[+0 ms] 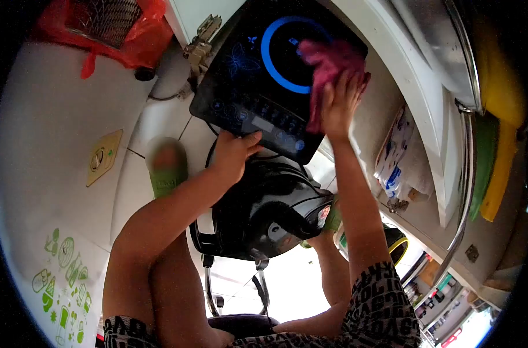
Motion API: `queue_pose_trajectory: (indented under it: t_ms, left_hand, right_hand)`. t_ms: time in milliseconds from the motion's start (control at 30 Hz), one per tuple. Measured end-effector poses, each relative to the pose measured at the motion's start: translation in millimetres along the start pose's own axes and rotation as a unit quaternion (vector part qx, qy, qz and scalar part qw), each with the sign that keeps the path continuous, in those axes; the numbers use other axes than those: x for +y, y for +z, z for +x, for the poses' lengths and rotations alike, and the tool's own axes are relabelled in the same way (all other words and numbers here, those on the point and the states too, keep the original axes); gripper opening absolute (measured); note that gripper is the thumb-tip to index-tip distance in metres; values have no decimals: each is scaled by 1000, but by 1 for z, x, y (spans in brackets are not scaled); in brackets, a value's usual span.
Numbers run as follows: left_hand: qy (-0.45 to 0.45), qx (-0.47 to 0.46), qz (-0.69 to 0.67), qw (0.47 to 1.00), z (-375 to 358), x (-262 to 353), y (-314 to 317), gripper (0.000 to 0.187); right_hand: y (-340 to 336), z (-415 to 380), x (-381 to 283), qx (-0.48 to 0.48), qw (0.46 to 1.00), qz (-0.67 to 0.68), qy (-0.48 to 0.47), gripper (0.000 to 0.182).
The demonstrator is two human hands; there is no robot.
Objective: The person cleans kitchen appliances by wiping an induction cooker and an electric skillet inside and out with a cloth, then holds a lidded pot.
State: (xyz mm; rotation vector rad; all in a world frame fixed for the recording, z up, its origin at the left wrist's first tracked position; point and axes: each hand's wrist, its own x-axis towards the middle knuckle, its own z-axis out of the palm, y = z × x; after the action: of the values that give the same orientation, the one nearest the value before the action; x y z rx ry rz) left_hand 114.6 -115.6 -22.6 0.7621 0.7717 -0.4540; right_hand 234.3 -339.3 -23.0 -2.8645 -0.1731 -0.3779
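Note:
A black induction cooktop (269, 64) with a blue ring and a control panel is tilted in front of me at the top middle. My left hand (233, 153) grips its near edge, thumb on top by the panel and the other fingers partly hidden beneath. On the right part of the glass, my right hand (342, 104) presses a crumpled maroon cloth (328, 64), fingers stretched over it. The cloth covers part of the blue ring and the panel's right end. Below the cooktop, between my legs, is a glossy black appliance (258, 214) with a handle and a cord.
A red plastic bag (142, 43) with a mesh basket lies at upper left. A white cabinet wall with a yellow knob plate (104, 158) stands left. Along the right runs a curved white counter edge (432, 104) with a metal rail and packets under it. Green slippers (166, 174) are on my feet.

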Motion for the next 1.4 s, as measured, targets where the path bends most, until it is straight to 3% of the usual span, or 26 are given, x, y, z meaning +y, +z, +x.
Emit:
queue_pose_trajectory:
  t_ms: [67, 167, 233, 400, 467, 567, 633, 667, 733, 833, 867, 967, 1067, 1200, 1267, 1333, 1367, 1400]
  left_hand:
    - [18, -12, -21, 1000, 7, -5, -6, 61]
    - [33, -6, -19, 999, 6, -3, -1, 64]
    - [30, -5, 25, 999, 1, 2, 4, 63]
    - [34, -12, 75, 997, 1, 16, -3, 58]
    - [41, -40, 74, 996, 4, 18, 0, 56]
    - [27, -9, 69, 997, 4, 16, 8, 52]
    - [11, -66, 75, 995, 16, 13, -5, 51]
    - [11, -65, 76, 995, 17, 12, -3, 51]
    - [14, 13, 43, 999, 16, 10, 1, 50]
    - [11, -5, 38, 999, 16, 10, 1, 53]
    - [12, -6, 38, 999, 12, 13, 3, 53]
    - [41, 9, 79, 996, 3, 21, 11, 57]
    - [27, 9, 100, 995, 8, 23, 5, 58]
    - [28, -53, 96, 994, 9, 23, 7, 51]
    - [17, -60, 90, 994, 11, 23, 6, 49]
    - [16, -73, 111, 991, 17, 21, 1, 47]
    - [18, -73, 112, 991, 18, 21, 1, 47]
    - [18, -66, 96, 993, 18, 20, 2, 47]
  right_hand:
    - [6, 22, 9, 16, 998, 45, 29, 60]
    - [3, -29, -16, 40, 997, 50, 31, 56]
    - [-16, -84, -59, -24, 995, 51, 83, 56]
    - [-50, -130, -91, -122, 991, 27, 35, 60]
    - [-47, -106, -68, -125, 992, 7, 31, 63]
    - [-8, -43, 3, 5, 998, -56, -6, 61]
    - [5, 14, 37, -32, 991, -30, 128, 64]
    - [9, 27, 35, -32, 991, -29, 129, 64]
    - [10, 44, 23, 3, 984, 11, 180, 64]
    - [4, -12, -27, 59, 997, -41, 25, 55]
    - [-4, -43, -47, 13, 998, -62, 6, 58]
    - [-38, -115, -96, -120, 992, 13, 36, 62]
    - [-51, -136, -92, -144, 990, -8, 8, 68]
    - [-47, -95, -50, -142, 979, -142, -27, 65]
    - [-22, -51, -13, -36, 983, -182, 8, 58]
    - [-14, 9, -5, -1, 986, -93, 141, 54]
    - [-28, 34, -19, 1, 986, -91, 141, 54]
    - [-50, 60, -39, -142, 970, -86, 180, 58]
